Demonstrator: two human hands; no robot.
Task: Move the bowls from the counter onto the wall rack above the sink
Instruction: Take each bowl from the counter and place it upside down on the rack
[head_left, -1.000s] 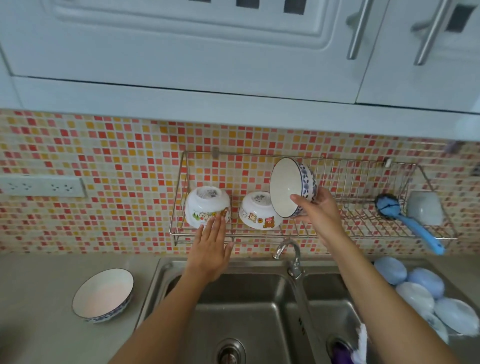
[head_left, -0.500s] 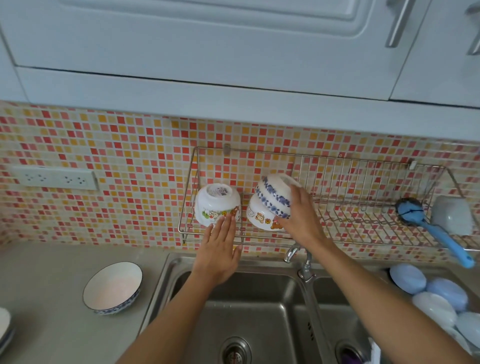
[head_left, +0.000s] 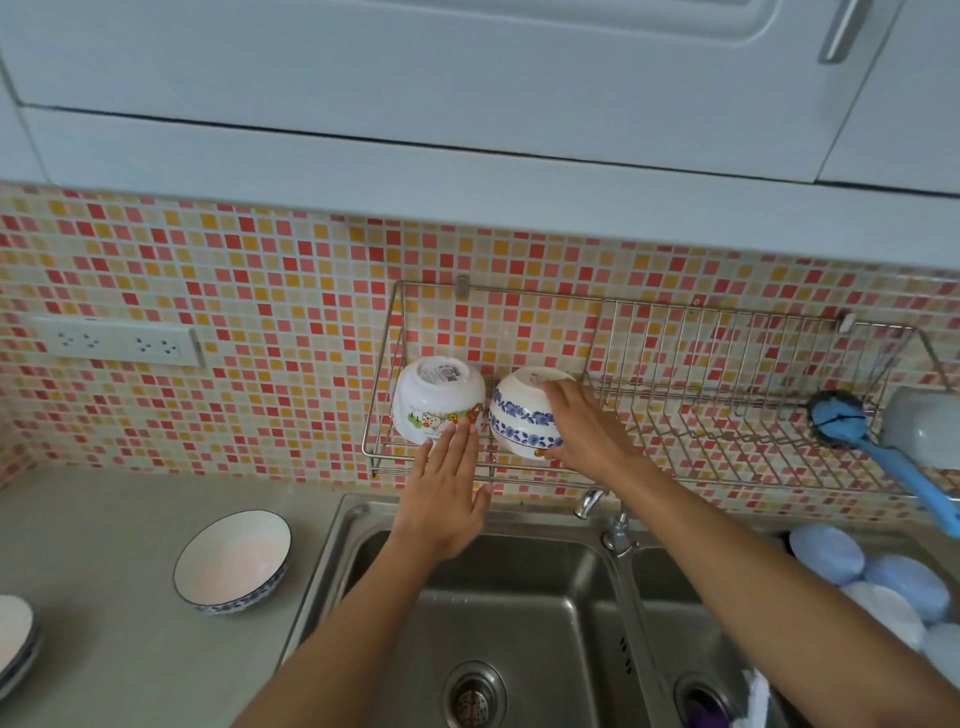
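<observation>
On the left end of the wall rack (head_left: 675, 478), the right hand (head_left: 587, 431) lay over the blue-patterned bowl (head_left: 522, 418), which sat upside down with its foot toward the tiles. The fingers (head_left: 558, 389) were curled over the foot and right flank, holding the bowl. A strip of cartoon print showed beneath its lower rim, so it appeared to be nested over a second bowl already seated there. Just to the left, nearly touching, the cartoon bowl (head_left: 439, 402) rested inverted on the same wires. The left hand (head_left: 447, 499) was flat and spread wide, holding nothing, its fingertips (head_left: 460, 431) at that bowl's lower edge as a steadying stop.

The step in hand was judged to be seating the blue-patterned bowl. To do it well, the right hand needed to lower the rim evenly until the bowl bore fully on what lay beneath, then test for rocking before letting go. The release was best made by opening the fingers to the right, away from the neighbour. The left hand needed to brace the cartoon bowl until the nested pair was stable, since a nudge could roll it over the low front rail toward the sink (head_left: 519, 597).

One white bowl (head_left: 231, 561) stood upright on the counter (head_left: 104, 519) at the near left, and part of a stack (head_left: 15, 639) showed at the frame's left edge; these were judged still to be moved.
</observation>
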